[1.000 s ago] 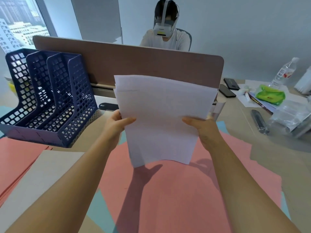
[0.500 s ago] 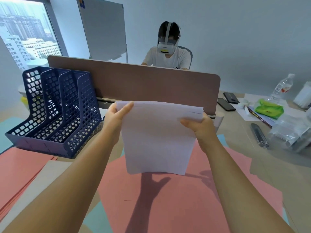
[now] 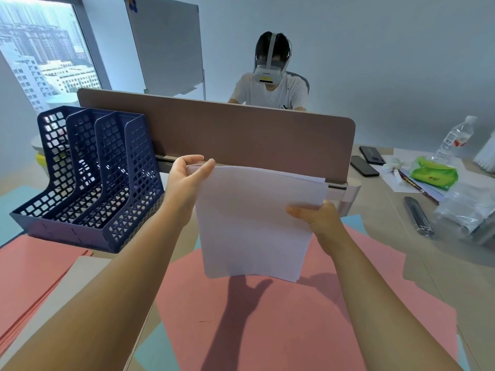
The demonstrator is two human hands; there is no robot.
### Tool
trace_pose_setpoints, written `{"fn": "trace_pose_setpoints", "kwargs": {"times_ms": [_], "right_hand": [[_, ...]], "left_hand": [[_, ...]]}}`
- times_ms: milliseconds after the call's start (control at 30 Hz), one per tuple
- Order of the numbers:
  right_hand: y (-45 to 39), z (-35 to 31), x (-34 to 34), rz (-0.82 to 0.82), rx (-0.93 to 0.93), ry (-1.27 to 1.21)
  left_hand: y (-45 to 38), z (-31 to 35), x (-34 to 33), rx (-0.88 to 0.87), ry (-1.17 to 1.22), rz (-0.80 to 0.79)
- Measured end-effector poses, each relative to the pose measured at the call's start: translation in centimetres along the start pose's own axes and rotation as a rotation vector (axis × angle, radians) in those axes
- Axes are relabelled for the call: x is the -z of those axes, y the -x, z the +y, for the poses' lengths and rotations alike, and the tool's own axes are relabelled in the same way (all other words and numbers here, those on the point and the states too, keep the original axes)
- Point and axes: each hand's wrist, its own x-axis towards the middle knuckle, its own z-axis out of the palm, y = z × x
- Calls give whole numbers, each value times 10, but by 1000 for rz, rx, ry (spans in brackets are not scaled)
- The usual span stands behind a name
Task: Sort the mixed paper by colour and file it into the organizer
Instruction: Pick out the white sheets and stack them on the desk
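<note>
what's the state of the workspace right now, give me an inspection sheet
surface: beige desk strewn with pink sheets and blue sheets
job's things: white stack held upright above the desk; blue organizer, three slots, no paper seen in them
clutter: two phones, water bottle, green packet, dark bar, clear plastic bags
grippers: left hand pinches the stack's top corner; right hand grips its right edge
cables: nothing seen
surroundings: divider panel, seated person with headset, whiteboard, window

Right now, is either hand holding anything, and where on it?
Both hold the white paper stack: the left hand pinches its top left corner, the right hand grips its right edge.
</note>
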Motion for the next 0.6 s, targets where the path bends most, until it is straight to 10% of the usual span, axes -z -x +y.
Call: {"fn": "trace_pose_setpoints", "kwargs": {"times_ms": [600], "right_hand": [[-14, 15, -6, 142, 76, 11]], "left_hand": [[-1, -61, 23, 140, 7, -282]]}}
